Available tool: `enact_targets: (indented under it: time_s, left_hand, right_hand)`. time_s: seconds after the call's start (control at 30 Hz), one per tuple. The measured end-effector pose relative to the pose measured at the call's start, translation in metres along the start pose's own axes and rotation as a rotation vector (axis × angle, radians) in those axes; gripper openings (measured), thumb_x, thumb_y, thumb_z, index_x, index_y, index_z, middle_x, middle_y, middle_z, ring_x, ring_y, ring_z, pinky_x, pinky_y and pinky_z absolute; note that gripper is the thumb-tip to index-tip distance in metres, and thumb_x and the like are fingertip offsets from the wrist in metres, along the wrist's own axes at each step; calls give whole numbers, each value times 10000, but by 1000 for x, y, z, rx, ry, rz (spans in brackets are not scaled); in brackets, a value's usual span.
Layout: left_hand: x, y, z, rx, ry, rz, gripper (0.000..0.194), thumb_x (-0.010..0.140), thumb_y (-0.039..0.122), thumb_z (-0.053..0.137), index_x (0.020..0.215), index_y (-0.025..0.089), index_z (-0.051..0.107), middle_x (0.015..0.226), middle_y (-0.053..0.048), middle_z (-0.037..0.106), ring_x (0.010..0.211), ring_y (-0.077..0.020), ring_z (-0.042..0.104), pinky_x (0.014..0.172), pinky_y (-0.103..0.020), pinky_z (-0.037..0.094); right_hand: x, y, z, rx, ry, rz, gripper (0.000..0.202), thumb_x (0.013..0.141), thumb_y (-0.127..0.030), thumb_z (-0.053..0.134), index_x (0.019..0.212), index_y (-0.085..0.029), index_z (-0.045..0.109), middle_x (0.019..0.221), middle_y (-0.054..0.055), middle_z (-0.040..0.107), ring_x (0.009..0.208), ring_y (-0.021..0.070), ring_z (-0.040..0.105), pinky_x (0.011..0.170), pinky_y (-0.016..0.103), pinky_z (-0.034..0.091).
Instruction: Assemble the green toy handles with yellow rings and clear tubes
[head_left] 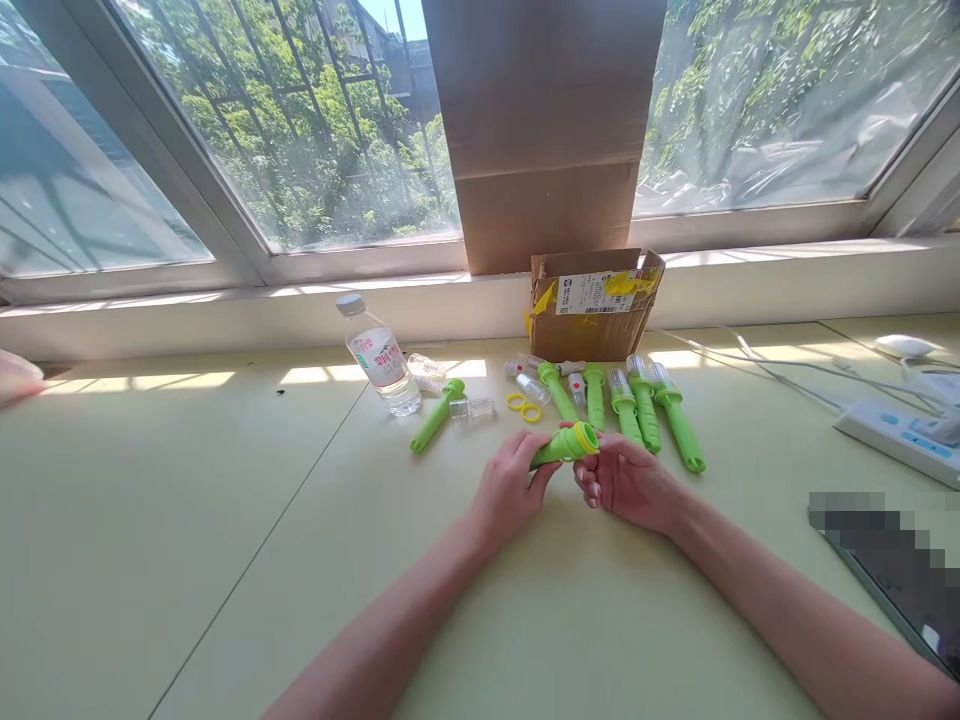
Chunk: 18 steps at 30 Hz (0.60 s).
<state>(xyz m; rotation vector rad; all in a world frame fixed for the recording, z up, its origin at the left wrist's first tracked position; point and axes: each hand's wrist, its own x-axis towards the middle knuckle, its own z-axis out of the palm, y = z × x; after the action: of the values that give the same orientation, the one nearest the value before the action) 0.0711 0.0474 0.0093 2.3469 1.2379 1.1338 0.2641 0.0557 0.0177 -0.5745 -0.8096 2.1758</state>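
My left hand (511,484) is wrapped round a green handle (556,449), its open end with a yellow ring (586,438) pointing right. Beside that ringed end is my right hand (621,482), palm up with curled fingers; whether it grips the handle is unclear. Just beyond my hands lie two loose yellow rings (531,412). Several green handles lie behind and to the right, some with clear caps, such as the rightmost one (681,425). Another green handle (438,416) lies to the left, near a clear plastic cap (472,409).
A water bottle (381,360) stands at the back left. An open cardboard box (589,325) sits against the wall below the window. On the right are a power strip (900,437) with white cables and a phone (892,575) near the table's edge.
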Motion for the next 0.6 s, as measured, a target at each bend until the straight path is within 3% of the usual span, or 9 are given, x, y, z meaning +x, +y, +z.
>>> enact_targets:
  time_s: [0.33, 0.6]
  left_hand:
    - [0, -1, 1, 24, 30, -6, 154, 870, 264, 514, 1005, 194, 539, 861, -33, 576, 768, -143, 550, 664, -245, 433]
    - [2, 0, -1, -62, -34, -12, 239, 893, 214, 464, 1131, 203, 485, 972, -61, 579, 906, -179, 557, 794, -312, 464]
  right_hand:
    - [1, 3, -3, -13, 40, -28, 318, 832, -241, 521, 1149, -232, 536, 783, 49, 696, 546, 105, 592, 544, 220, 491]
    - [2, 3, -5, -2, 68, -59, 325, 821, -234, 538, 1146, -218, 546, 791, 55, 705, 532, 96, 587, 554, 215, 495]
